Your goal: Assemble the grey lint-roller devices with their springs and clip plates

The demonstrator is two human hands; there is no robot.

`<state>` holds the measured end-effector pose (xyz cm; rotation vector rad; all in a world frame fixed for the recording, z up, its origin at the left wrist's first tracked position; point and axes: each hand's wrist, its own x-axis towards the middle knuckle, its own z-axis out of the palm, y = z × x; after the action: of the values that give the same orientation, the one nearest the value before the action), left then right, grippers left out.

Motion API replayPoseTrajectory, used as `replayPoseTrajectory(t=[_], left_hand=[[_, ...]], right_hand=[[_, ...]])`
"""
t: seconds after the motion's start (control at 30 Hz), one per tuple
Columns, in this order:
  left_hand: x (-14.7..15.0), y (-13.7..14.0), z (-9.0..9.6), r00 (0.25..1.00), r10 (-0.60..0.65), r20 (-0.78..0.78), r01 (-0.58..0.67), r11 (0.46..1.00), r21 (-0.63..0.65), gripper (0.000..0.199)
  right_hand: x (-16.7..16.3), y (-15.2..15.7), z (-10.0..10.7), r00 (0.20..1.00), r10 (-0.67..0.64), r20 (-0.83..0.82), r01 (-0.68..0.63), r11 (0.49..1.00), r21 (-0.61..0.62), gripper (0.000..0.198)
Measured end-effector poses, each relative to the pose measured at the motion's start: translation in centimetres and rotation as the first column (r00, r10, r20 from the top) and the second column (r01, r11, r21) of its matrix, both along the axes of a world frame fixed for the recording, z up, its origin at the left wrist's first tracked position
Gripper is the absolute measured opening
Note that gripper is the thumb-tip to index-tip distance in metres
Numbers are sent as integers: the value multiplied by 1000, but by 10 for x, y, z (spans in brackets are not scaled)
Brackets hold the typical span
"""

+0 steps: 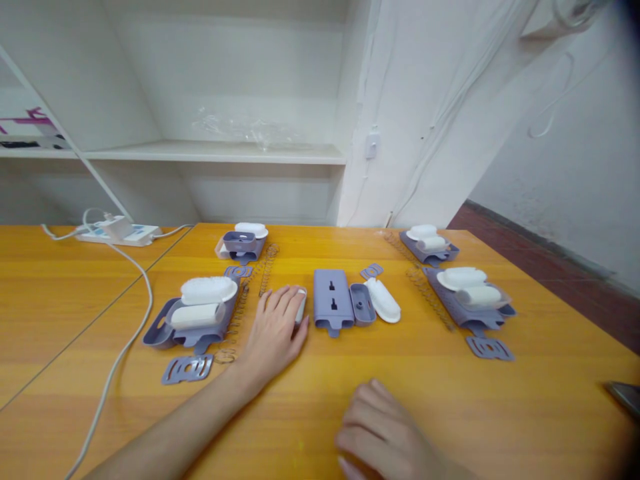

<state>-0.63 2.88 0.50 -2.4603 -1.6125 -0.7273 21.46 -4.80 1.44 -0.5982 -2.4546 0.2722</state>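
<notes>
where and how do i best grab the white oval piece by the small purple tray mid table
The white oval piece is probably best pinched across its narrow width at the near end, with the right hand coming from the right. It slants away from the small purple tray there, while its far end sits close beside the tray.

The middle case (323, 299) seems matt plastic, the table (300, 417) glossy.

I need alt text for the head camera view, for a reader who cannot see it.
A person's left hand rests over a white piece on a wood-toned table, beside a purple-grey case; the right hand is loosely curled nearer the camera. Similar parts sit in groups on both sides.
</notes>
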Motion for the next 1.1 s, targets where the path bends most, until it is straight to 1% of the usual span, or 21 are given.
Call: replayPoseTrajectory(t=[0.07,0.1,0.17,0.27,0.37,0.5,0.57,0.63,0.7,0.77,0.8,0.83,0.9,0.97,1.03,1.1], left_hand=[[0,0,1,1000,1,6,-1,1000,3,39],[0,0,1,1000,-1,9,1,1000,5,39],[0,0,1,1000,-4,14,4,1000,9,39],[0,-1,1,1000,-8,20,8,1000,14,39],[1,-1,1,1000,-8,23,7,1000,18,39],[1,-1,1,1000,-9,29,8,1000,29,38],[1,-1,1,1000,-6,29,5,1000,22,38],[1,-1,2,1000,-4,27,4,1000,12,39],[1,-1,2,1000,-6,26,6,1000,7,39],[1,-1,3,1000,-10,28,10,1000,8,38],[1,-2,4,1000,-11,30,10,1000,9,37],[1,-2,5,999,-10,31,10,1000,7,35],[2,-2,6,999,-2,33,2,1000,6,33],[2,-3,8,999,9,31,-10,1000,8,31],[2,-4,9,1000,15,26,-16,1000,17,32],[2,-5,10,1000,14,14,-15,1000,22,34]], right_hand=[[-3,-11,-6,991,127,39,-122,987,-102,8],[-3,-13,-7,987,153,53,-144,978,-150,9],[-2,-12,-7,987,148,55,-133,969,-209,12],[1,-7,1,998,45,52,-31,967,-252,21],[4,-5,8,995,-75,72,93,952,-290,32],[8,-7,5,975,-222,30,220,924,-314,35],[10,-6,2,969,-247,26,242,916,-320,35],[11,-5,2,977,-210,45,213,922,-322,36],[10,-4,5,991,-108,72,126,936,-327,37],[9,-3,10,997,21,74,5,943,-332,40],[8,-3,13,996,58,61,-34,942,-333,41],[7,-3,15,998,62,32,-48,942,-333,41],[7,-2,15,998,-15,-57,-5,942,-337,36],[9,-1,13,978,-153,-145,90,926,-366,27],[13,2,7,944,-269,-188,173,895,-412,20],[16,6,2,918,-354,-180,239,855,-460,17]])
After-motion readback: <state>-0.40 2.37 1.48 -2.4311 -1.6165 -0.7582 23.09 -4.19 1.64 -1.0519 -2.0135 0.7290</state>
